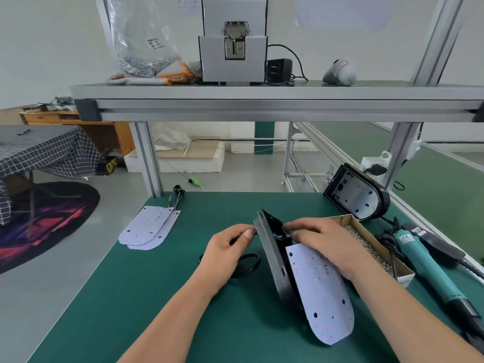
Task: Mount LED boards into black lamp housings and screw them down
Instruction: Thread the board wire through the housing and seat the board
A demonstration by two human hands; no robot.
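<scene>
LED board (pixel 319 297) runs near-far, rounded end nearest; fingers of left hand (pixel 230 247), right hand (pixel 322 239) grip housing (pixel 271 258).

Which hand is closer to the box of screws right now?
Right. The right hand holds the housing just beside the screw box; the left hand pinches the housing's other side, farther from the box.

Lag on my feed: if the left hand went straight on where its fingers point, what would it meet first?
The back of the tilted black lamp housing: the left hand points right, fingertips seemingly touching it; depth unclear.
</scene>
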